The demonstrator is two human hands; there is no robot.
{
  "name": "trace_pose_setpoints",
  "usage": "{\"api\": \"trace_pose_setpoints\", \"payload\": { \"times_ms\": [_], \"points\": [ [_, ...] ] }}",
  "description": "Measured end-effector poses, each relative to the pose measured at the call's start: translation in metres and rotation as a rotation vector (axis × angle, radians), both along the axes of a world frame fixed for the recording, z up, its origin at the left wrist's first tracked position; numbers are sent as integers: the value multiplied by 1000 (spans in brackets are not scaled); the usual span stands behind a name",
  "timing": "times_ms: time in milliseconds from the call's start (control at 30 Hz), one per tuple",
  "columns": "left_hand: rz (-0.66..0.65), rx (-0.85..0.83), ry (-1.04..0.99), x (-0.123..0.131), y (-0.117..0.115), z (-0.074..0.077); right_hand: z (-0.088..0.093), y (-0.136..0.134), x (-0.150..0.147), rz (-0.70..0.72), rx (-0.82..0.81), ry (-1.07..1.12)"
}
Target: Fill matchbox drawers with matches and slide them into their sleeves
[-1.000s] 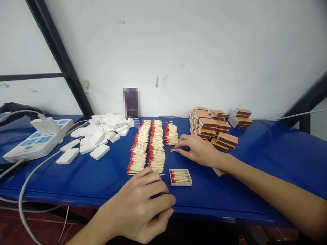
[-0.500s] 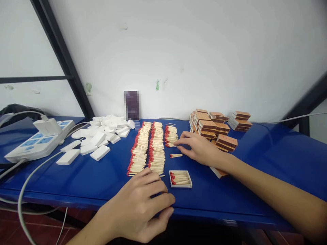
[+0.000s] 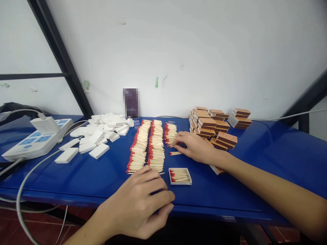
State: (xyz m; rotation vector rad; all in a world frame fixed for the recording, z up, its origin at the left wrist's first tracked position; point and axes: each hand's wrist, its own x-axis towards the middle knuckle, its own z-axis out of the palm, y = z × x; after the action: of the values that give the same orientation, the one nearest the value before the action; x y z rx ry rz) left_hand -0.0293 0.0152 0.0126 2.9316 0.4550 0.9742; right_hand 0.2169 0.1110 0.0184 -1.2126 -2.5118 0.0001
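Red-tipped matches lie in three rows (image 3: 150,144) on the blue table (image 3: 255,160). My right hand (image 3: 195,147) reaches across to the near end of the short right row (image 3: 170,133), fingertips pinching at the matches there. A few loose matches (image 3: 175,153) lie just below those fingers. An open white tray (image 3: 180,176) partly filled with matches sits nearer to me. My left hand (image 3: 143,202) rests on the table's front edge left of the tray, fingers curled and holding nothing I can see.
A heap of white inner trays (image 3: 98,134) lies at the left, beside a white power strip (image 3: 35,137) with grey cables. Stacks of brown matchbox sleeves (image 3: 217,127) stand behind my right hand. A blurred dark object (image 3: 131,102) leans against the wall.
My right hand left a few matches on the table, went back to the short row and now pinches at its near end. My left hand has stayed put.
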Motion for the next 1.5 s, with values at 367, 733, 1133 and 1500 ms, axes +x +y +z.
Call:
{"api": "trace_pose_setpoints", "payload": {
  "times_ms": [367,733,1133,1500],
  "points": [
    [-5,7,1,-1,0,0,0,-3,3,-7,24,-51],
    [-6,3,9,-1,0,0,2,-8,5,75,-12,9],
    [80,-8,-29,0,0,2,10,-18,4,21,-165,55],
    [60,-19,16,-3,2,-1,23,-25,1,20,-266,66]
  ]
}}
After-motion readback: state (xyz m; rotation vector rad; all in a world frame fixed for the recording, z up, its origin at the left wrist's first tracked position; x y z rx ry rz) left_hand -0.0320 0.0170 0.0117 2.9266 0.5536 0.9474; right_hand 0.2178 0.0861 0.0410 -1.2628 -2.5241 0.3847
